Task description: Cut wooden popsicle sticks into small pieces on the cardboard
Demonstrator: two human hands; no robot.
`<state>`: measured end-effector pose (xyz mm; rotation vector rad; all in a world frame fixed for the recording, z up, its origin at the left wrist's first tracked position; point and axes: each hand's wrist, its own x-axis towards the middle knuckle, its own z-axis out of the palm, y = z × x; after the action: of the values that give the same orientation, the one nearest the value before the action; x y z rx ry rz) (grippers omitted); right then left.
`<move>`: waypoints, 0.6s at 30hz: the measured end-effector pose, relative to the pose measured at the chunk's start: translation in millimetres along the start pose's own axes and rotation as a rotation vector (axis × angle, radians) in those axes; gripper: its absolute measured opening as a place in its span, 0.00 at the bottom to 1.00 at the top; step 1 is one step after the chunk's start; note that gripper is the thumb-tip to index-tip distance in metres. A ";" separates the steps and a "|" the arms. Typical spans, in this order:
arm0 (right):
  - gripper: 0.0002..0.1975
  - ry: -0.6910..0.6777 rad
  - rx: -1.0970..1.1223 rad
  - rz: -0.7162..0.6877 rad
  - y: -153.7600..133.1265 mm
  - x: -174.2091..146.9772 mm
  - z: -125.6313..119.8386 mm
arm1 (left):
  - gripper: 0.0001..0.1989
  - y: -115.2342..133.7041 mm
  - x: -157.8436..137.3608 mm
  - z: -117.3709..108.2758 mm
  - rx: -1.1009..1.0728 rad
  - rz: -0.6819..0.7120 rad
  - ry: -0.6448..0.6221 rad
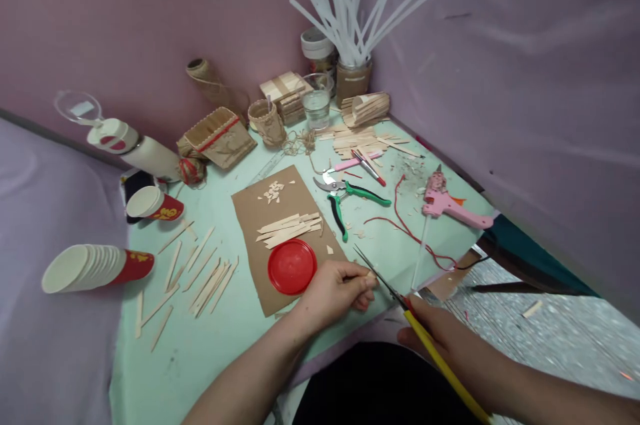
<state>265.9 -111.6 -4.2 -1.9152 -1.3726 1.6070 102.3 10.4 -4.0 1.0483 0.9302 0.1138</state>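
My left hand (338,288) is closed in a pinch at the table's front edge, on a small pale wood piece (371,275) that mostly hides behind the fingertips. In my right hand (440,332) are scissors with yellow and red handles (425,338). Their thin metal blades (376,270) point up and left, just beside the pinched piece; whether they touch it I cannot tell. Left of that, a red round lid (293,267) lies on a brown cardboard sheet (250,212), below cut wooden sticks (287,229) and a small heap of wood chips (273,192).
Green-handled pruning shears (367,193), red cord (400,222) and a pink glue gun (445,205) lie to the right. Paper cups (95,268) and loose craft sticks (210,285) are left. Behind stand a water cup (317,108), a twine-wrapped cup (267,124) and glue sticks (350,12).
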 end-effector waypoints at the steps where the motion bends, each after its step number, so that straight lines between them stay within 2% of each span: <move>1: 0.10 -0.004 0.025 0.026 4.2 -3.8 2.1 | 0.15 -1.6 2.9 4.1 -0.033 -0.047 -0.018; 5: 0.16 0.038 0.064 0.141 17.8 -18.6 11.6 | 0.16 -7.5 9.6 17.7 -0.113 -0.201 -0.097; 9: 0.19 0.104 0.138 0.142 32.2 -29.3 20.4 | 0.15 -10.7 11.4 28.7 -0.133 -0.305 -0.142; 12: 0.21 0.078 0.151 0.139 41.1 -33.5 22.2 | 0.14 -12.5 12.6 36.4 -0.144 -0.356 -0.134; 15: 0.23 0.054 0.208 0.120 42.8 -32.5 17.9 | 0.15 -11.2 11.5 38.1 -0.164 -0.352 -0.131; 18: 0.26 0.061 0.350 0.133 33.3 -22.4 6.6 | 0.18 -2.6 4.5 26.5 -0.231 -0.233 -0.108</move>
<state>277.6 -148.5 -16.9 -1.8547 -0.8845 1.7009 122.8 -7.0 -4.3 0.7202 0.9112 -0.0285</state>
